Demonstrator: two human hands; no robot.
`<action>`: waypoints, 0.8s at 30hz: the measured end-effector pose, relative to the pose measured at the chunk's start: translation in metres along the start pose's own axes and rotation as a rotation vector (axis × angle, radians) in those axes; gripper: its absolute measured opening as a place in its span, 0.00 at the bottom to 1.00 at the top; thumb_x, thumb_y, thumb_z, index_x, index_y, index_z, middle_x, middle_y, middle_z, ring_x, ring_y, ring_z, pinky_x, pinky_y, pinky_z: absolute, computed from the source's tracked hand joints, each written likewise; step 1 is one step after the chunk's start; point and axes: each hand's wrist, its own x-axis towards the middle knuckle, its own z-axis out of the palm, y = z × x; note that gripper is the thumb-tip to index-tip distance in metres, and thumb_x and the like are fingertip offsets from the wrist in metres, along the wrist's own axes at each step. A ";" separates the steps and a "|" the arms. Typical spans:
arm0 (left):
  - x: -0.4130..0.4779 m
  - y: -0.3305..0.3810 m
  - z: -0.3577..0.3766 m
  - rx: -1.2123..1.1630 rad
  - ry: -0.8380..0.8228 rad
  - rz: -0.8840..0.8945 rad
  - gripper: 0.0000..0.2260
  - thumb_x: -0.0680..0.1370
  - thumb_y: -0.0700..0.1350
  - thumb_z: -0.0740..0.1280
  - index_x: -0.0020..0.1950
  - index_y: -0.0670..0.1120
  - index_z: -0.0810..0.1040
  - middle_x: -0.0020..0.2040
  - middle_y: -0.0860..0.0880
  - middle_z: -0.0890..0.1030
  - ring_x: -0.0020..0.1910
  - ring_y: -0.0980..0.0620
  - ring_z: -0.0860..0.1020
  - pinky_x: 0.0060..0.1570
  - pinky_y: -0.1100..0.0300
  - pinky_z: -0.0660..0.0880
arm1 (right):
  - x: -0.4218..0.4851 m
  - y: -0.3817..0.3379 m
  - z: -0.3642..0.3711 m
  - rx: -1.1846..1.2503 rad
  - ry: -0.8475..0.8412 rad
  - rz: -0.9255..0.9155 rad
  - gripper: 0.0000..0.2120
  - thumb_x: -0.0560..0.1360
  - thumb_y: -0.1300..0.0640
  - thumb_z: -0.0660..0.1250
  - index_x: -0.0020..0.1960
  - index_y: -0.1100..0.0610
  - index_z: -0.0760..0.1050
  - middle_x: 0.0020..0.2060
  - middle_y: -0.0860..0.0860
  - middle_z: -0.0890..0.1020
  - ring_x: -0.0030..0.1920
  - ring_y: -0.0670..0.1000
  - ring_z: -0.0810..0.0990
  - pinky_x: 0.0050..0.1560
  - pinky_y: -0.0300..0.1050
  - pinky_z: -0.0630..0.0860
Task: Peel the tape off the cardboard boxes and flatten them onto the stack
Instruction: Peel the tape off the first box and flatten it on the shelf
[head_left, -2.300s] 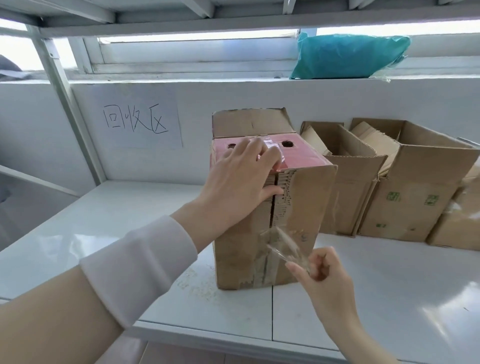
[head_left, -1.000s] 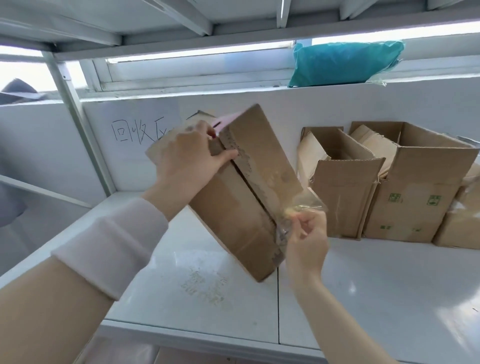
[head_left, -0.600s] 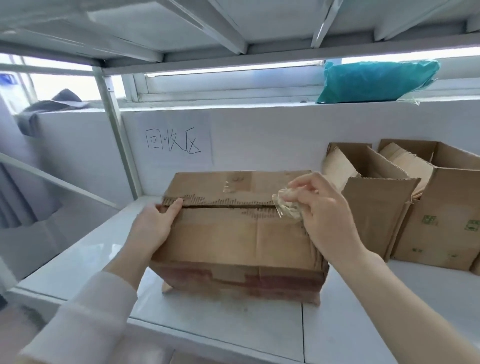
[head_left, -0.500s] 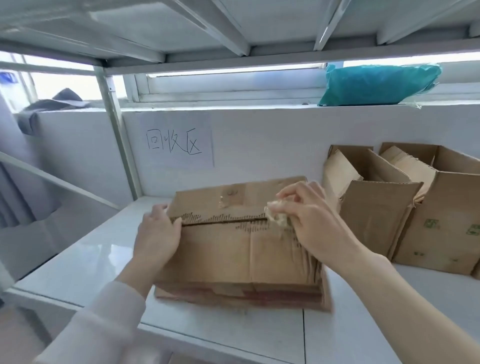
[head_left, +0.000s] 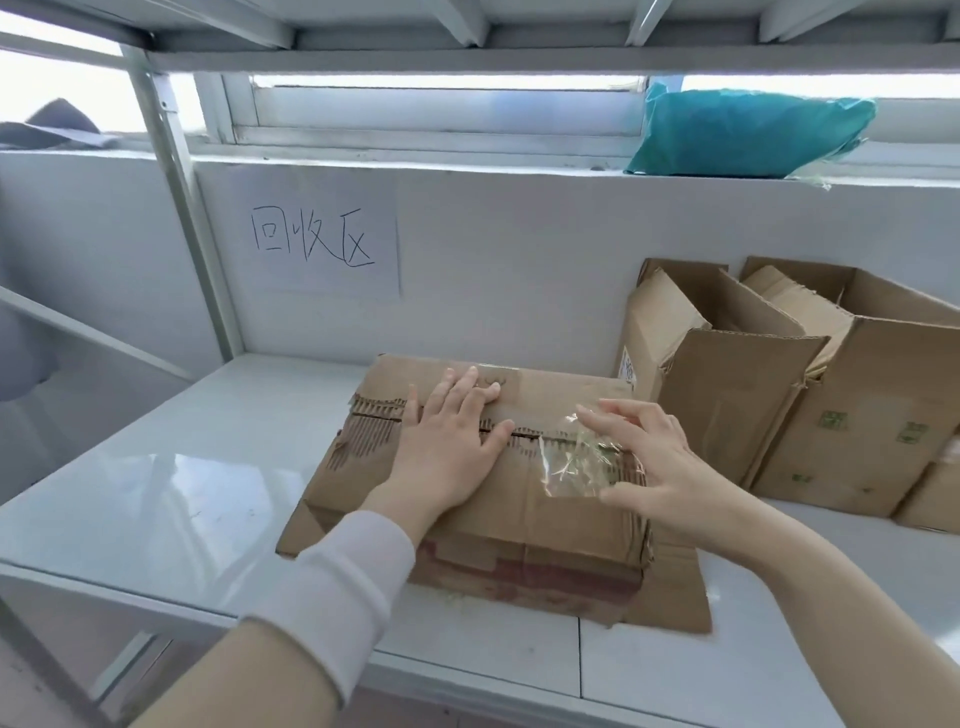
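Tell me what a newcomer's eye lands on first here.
First, the two hands pressing a flattened cardboard box at the middle of the white shelf: the left hand lies flat on it, while the right hand spreads its fingers over a crumpled piece of clear tape. Next, the teal bag on the window ledge at upper right. Then the handwritten paper sign on the back wall.

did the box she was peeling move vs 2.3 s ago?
Yes. The box stood upright on the shelf; now it lies pressed flat, left of the open boxes.
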 end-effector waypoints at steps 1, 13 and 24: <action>0.002 0.002 0.002 0.006 -0.001 -0.018 0.23 0.80 0.58 0.50 0.74 0.56 0.55 0.77 0.56 0.48 0.76 0.55 0.43 0.74 0.46 0.37 | -0.001 0.000 0.001 0.040 0.047 0.001 0.26 0.73 0.53 0.67 0.69 0.43 0.64 0.67 0.44 0.60 0.67 0.42 0.56 0.66 0.36 0.55; 0.014 0.002 0.009 0.009 -0.026 -0.047 0.23 0.79 0.59 0.50 0.73 0.55 0.57 0.77 0.55 0.51 0.76 0.55 0.45 0.74 0.48 0.40 | 0.022 0.012 0.021 -0.332 0.738 -0.237 0.15 0.65 0.70 0.73 0.49 0.59 0.76 0.38 0.53 0.80 0.40 0.54 0.77 0.38 0.44 0.76; 0.013 0.002 0.010 0.025 -0.027 -0.050 0.23 0.80 0.59 0.49 0.74 0.55 0.56 0.78 0.55 0.50 0.76 0.55 0.44 0.74 0.48 0.40 | 0.014 0.008 0.018 0.165 0.574 0.122 0.15 0.72 0.54 0.70 0.59 0.48 0.75 0.49 0.46 0.80 0.45 0.42 0.77 0.46 0.29 0.72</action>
